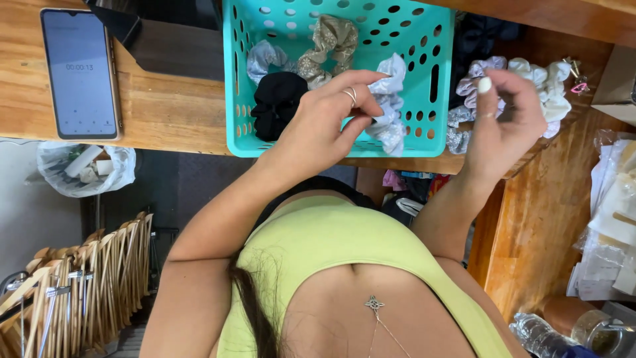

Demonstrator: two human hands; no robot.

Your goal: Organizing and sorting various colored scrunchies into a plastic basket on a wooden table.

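Left hand: the left hand [318, 129] pinches a pale blue-white scrunchie [387, 106] between thumb and fingers, over the teal basket [233, 93]
Right hand: the right hand [503, 126] is curled with fingertips drawn together near a heap of white and lilac scrunchies [530, 79] on the wooden counter [172, 109]; whether it grips one I cannot tell
Basket: teal plastic, walls pierced with oval holes; inside lie a black scrunchie [277, 103], a beige patterned one [328, 46] and a light blue one [265, 58], all soft gathered fabric
Packages: clear plastic bags with white paper contents [613, 219] stacked at the far right; a white bin bag [86, 169] holding crumpled scraps below the counter's left edge
Screen: a phone [79, 73] lies flat on the wood, its grey display lit
Hard to make out: the silvery scrunchie [456, 129] is half behind the right hand; a plastic bottle [543, 335] and a jar [586, 325] are cut off at the bottom edge
Other: wooden hangers [86, 278] bunched at lower left
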